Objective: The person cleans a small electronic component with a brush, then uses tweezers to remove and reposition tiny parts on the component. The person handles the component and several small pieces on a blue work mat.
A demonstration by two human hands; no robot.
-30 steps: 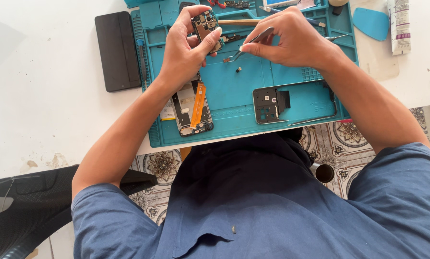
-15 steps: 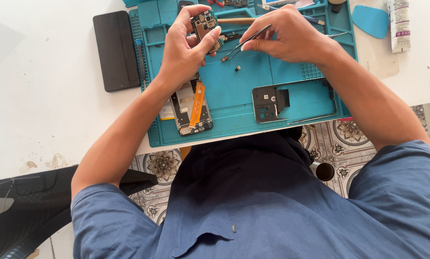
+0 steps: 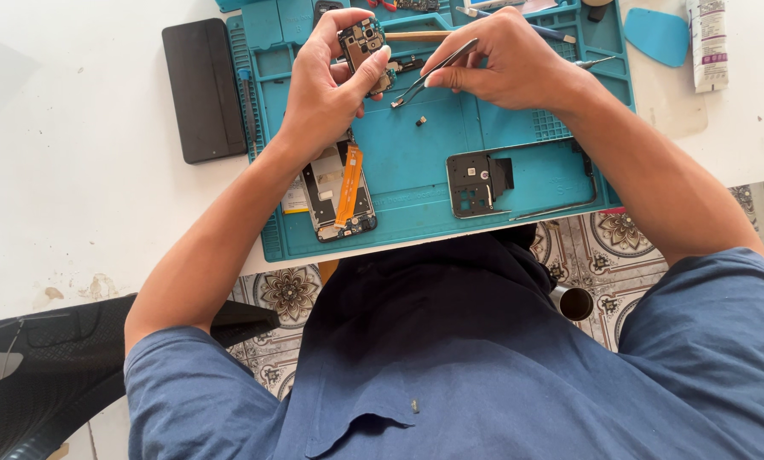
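Above, the left hand (image 3: pixel 327 89) grips a small phone circuit board (image 3: pixel 363 47), fingers and thumb clamped on its edges, holding it over the upper part of the teal repair mat (image 3: pixel 416 170). Beside it, the right hand (image 3: pixel 505 60) pinches metal tweezers (image 3: pixel 429 77), fingers closed on their shaft, tips angled down toward the board's lower edge. An opened phone body with orange flex cable (image 3: pixel 338 192) lies on the mat below the left hand; a detached black frame (image 3: pixel 484 181) lies further right. A black phone panel (image 3: pixel 203 89) rests off the mat's left edge.
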